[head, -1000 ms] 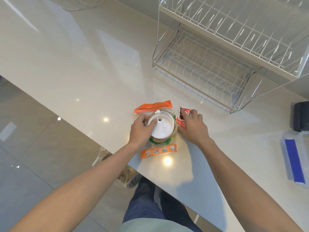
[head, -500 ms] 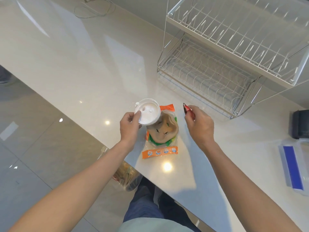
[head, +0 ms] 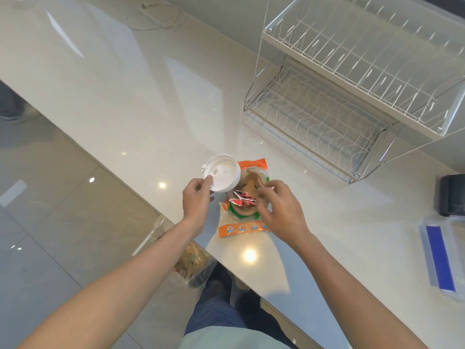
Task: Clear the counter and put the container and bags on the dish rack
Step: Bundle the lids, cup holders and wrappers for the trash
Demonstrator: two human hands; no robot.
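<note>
Left hand (head: pixel 197 197): we are pinching the rim of the white container (head: pixel 222 176), at 11 o'clock from the bags.
Right hand (head: pixel 280 210): we are laying the red packet (head: pixel 242 199) on the orange snack bag (head: pixel 242 212), fingers curled; held or let go, we cannot tell.
Feel: container looks light and stiff. Bags look soft and slippery; grab their edges.
Counter (head: pixel 125 96): shiny, smooth.
Dish rack (head: pixel 352 84): waiting at 1 o'clock.
</note>
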